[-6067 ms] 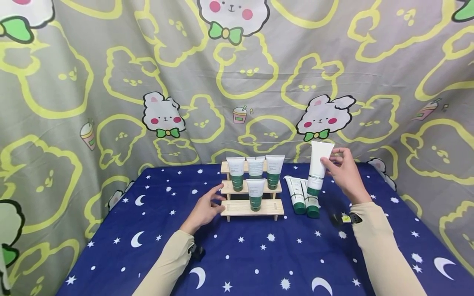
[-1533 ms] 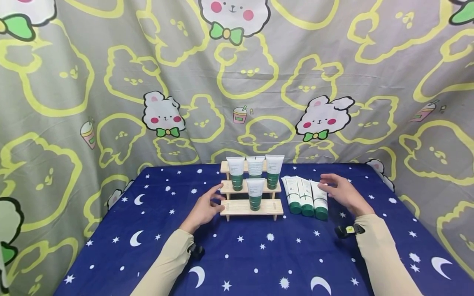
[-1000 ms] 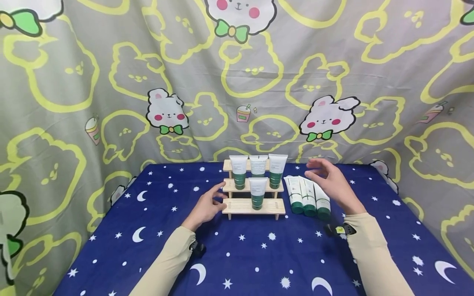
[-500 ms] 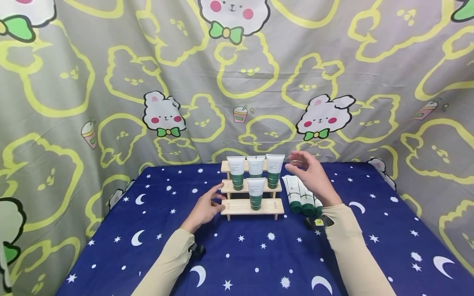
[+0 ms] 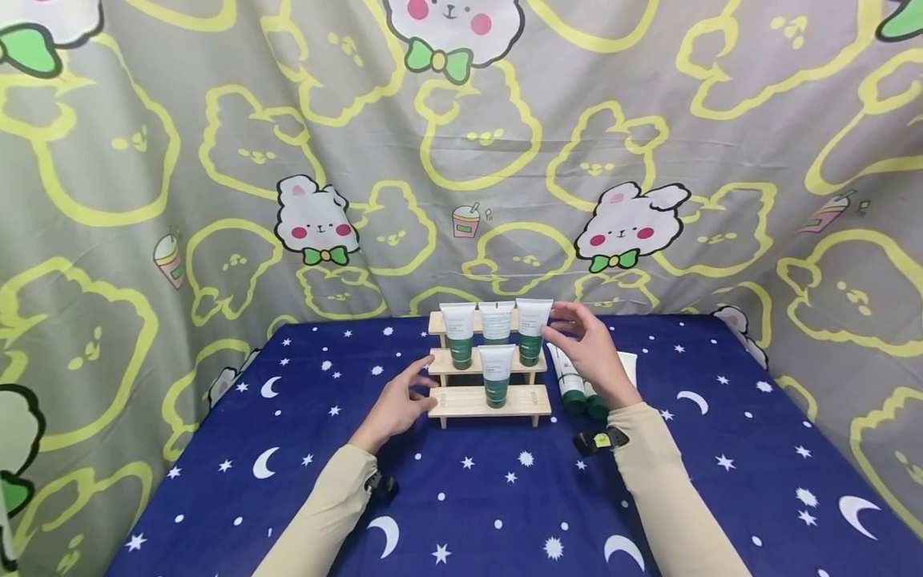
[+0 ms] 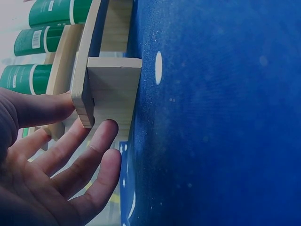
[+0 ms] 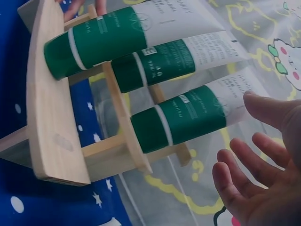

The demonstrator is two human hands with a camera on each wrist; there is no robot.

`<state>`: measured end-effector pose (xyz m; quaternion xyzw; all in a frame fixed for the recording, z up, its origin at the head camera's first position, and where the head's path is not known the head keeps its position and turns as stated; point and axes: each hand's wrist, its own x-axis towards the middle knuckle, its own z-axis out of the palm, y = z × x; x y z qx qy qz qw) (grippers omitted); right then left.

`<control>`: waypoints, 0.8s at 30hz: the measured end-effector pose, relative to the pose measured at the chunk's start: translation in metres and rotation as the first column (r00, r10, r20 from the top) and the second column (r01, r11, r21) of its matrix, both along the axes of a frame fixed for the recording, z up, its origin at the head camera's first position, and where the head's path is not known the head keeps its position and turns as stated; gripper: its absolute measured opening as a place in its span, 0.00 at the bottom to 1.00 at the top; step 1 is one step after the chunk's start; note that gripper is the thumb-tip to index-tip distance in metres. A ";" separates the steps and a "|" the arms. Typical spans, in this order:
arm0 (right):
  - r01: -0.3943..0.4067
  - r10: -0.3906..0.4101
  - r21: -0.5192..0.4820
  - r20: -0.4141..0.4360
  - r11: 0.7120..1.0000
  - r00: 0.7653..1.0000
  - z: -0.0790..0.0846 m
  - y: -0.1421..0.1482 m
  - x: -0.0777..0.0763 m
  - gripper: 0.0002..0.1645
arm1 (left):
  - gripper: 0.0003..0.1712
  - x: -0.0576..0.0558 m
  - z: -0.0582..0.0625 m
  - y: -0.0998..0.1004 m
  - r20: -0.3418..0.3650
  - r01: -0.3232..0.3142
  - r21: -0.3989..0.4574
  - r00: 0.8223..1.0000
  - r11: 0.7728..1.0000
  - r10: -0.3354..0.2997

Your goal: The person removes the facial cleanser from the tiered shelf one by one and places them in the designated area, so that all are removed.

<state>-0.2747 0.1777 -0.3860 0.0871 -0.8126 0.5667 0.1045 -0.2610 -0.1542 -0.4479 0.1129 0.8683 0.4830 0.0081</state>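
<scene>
Tubes, small, four: all upright on their caps [image 7: 149,133] on the rack [image 5: 522,399], which stood on the table [image 5: 461,490]. Left tube [image 5: 459,336], middle tube [image 5: 497,323] and right tube [image 5: 530,335] shared the middle step [image 5: 441,363]; front tube [image 5: 496,377] stood alone on the bottom step [image 5: 465,399].

Right grip [image 5: 594,357]: fingers loosely spread, nothing held; thumb at the edge of the right tube, contact not certain.

Left grip [image 5: 397,405]: thumb touching the end of the bottom step, fingers lax beside it; no firm hold evident.

Risks, as judged: a nudge from the right thumb could have tipped the right tube, tall on a small foot, against the middle tube or off its step. A hard press by the left grip could have shifted the rack and rocked all four.

Containers: small tubes, white above, green below, opaque, capped; contents not visible. Large tubes [image 5: 567,381], white with green caps, lay right of the rack, partly covered by the right grip; contents likewise hidden.
</scene>
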 end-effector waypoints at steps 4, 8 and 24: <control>-0.003 0.003 0.018 0.019 1.000 1.000 -0.005 -0.002 -0.002 0.35 | 0.44 0.000 0.000 0.000 -0.003 0.004 0.001 1.000 1.000 -0.004; -0.010 0.009 0.031 0.021 0.999 1.000 -0.009 -0.006 -0.002 0.34 | 0.44 0.000 -0.001 0.000 -0.012 0.004 0.002 1.000 1.000 -0.004; -0.027 0.026 0.085 0.014 0.996 1.000 -0.024 -0.016 -0.001 0.32 | 0.44 0.001 0.000 0.001 0.005 -0.008 -0.012 1.000 1.000 0.008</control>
